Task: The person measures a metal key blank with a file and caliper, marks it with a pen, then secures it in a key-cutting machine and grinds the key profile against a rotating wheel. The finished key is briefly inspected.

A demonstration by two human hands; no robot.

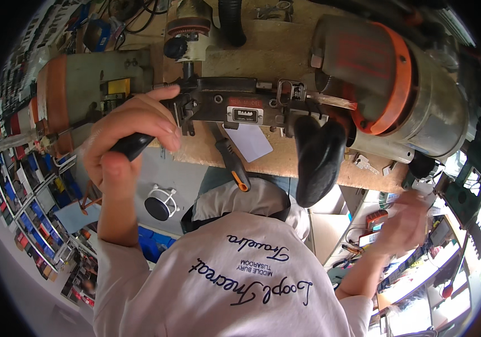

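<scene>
My left hand (pixel 134 123) is closed round a black handle (pixel 132 146) at the left end of a bench machine, its index finger reaching along the machine's side. That machine has a dark metal carriage (pixel 218 106) with a labelled plate, and looks like a key-cutting machine. A thick black lever (pixel 320 163) sticks out toward me from its right part. Off to the right, past the bench edge, my right hand (pixel 409 222) is smeared by motion near a black knob (pixel 424 167); its fingers are not clear.
A file-like tool (pixel 234 164) with a black and orange handle overhangs the wooden bench (pixel 285 160) by a white card (pixel 250 141). Several keys (pixel 365 163) lie by the right edge. Behind stand a motor with an orange ring (pixel 406 73) and a wheel (pixel 187 27). Racks (pixel 33 202) line the left.
</scene>
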